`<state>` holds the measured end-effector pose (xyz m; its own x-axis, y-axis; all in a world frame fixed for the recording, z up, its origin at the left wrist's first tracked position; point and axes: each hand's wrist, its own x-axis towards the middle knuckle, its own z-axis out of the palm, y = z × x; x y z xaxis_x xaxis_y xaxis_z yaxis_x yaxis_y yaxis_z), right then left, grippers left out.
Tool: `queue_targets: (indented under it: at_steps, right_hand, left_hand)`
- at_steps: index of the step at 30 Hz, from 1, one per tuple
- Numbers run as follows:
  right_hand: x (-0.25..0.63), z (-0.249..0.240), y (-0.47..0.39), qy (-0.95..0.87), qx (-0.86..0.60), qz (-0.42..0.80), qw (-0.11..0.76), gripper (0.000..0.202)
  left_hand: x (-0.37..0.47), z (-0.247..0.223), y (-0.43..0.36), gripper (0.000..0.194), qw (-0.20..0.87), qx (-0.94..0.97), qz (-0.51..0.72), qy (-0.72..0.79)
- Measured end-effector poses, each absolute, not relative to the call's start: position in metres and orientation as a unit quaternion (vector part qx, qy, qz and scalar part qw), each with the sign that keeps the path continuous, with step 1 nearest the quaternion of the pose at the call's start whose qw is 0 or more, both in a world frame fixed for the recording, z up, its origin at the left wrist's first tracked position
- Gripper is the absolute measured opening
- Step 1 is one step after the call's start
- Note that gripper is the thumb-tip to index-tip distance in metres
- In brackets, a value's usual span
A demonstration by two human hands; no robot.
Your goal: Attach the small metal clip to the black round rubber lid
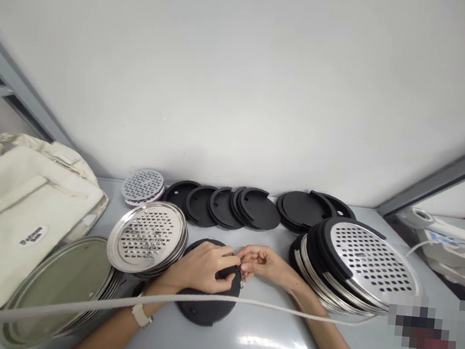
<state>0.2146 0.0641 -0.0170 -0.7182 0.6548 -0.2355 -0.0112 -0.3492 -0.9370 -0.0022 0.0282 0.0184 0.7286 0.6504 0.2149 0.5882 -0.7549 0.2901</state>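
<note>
A black round plate (206, 310) with a raised rim lies on the table in front of me. My left hand (210, 267) rests over it, its fingers curled down onto the plate at the right rim. My right hand (260, 264) is closed in a pinch at that same rim, fingertips close to the left hand's. Near these fingertips a small shiny metal bit (242, 284) shows; what exactly the pinch holds is too small to name. To the left stands a stack of round metal grater discs (148, 235).
Black round plates (260, 210) lean in a row along the wall. A stack with a perforated metal disc on top (374, 262) stands at right. Left are greenish round lids (61, 284), a cream bag (28, 199) and pale perforated discs (143, 186). A white cable (187, 300) crosses the foreground.
</note>
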Motion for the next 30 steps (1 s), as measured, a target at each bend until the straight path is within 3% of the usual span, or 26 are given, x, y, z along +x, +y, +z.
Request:
queue_targets:
  at_steps: [30]
  right_hand:
    - [0.216, -0.022, 0.066, -0.513, -0.297, 0.779, 0.204, 0.038]
  left_hand:
    - [-0.003, 0.010, 0.031, 0.016, 0.109, 0.923, 0.156, 0.335]
